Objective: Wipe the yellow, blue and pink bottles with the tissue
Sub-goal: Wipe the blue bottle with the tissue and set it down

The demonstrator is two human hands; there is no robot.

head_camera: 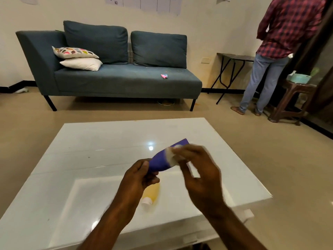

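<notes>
One white table (111, 141) carries one yellow bottle (152, 193) lying on its side — the pink one is not in view. Above it, the left hand (139, 175) grips the base of the one blue bottle (162, 160), held tilted, while the right hand (200, 170) pinches one tissue (173, 156) against its side. The blue-bottle wipe looks underway — next likely calls for turning the bottle.

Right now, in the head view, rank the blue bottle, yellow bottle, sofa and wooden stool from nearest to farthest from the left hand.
1. Blue bottle: held in the left hand.
2. Yellow bottle: lying on the white table, just below that hand.
3. Sofa: across the floor, ahead.
4. Wooden stool: far right; close to the sofa's range, uncertain.
</notes>
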